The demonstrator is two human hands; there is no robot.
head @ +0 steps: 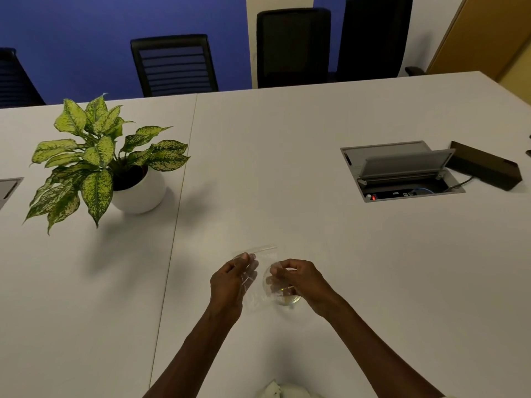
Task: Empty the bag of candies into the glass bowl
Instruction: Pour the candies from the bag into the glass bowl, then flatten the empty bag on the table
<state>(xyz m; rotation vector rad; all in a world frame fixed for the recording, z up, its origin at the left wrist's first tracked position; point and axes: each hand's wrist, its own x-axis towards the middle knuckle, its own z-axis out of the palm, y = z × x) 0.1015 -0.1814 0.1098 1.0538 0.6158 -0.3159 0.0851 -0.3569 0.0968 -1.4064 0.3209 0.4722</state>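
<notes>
You have one view only, from the camera on your head, looking forward and steeply down across the white worktop point(287, 168). Your two forearms enter from the near edge and meet low in the middle, close to the lens. The wide angle bows the worktop's far edge. Far left stands a potted plant point(100, 162), far right an open cable box point(402, 170), and beyond them black chairs point(293, 47) against a blue wall point(71, 38).
</notes>
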